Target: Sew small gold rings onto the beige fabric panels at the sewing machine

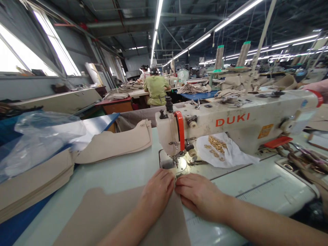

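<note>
A beige sheet of fabric or leather (pixel 112 212) lies on the pale green sewing table, its far end reaching the foot of a sewing machine (pixel 202 118). My left hand (pixel 157 188) is closed on the sheet's far edge, just in front of the needle. Beside it my right hand (pixel 200 194) has its fingers pressed together at the same edge. The fingertips of both hands almost meet and hide whatever small part lies between them. Behind the fingers a round metal plate (pixel 181 164) shines under the machine's lamp.
Gold-coloured rings (pixel 217 143) rest on a white cloth (pixel 234 155) against the machine. Stacked beige pieces (pixel 118 140) lie to the left, with another stack (pixel 36 184) near a clear plastic bag (pixel 46 136). At right a tray (pixel 294 171) holds straps and tools. A person (pixel 156 89) sits ahead.
</note>
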Available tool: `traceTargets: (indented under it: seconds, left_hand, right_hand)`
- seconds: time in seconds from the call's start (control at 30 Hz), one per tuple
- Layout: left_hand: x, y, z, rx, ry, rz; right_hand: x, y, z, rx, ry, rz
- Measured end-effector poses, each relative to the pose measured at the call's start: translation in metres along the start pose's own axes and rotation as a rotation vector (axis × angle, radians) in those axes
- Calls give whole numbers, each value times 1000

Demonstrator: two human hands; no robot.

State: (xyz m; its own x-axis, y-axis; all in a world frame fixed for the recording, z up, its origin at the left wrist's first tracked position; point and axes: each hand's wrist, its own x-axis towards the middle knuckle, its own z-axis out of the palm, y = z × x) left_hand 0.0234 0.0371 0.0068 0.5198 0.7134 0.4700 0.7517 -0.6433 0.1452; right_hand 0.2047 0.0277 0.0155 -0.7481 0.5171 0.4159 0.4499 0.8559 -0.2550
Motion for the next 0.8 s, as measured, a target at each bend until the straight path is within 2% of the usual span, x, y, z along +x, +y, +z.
traceTargets:
  seconds: [0.8]
  left_hand:
    - [-2, -1, 1, 13, -9, 24]
  right_hand:
    - [1, 0, -1, 9, -6, 22]
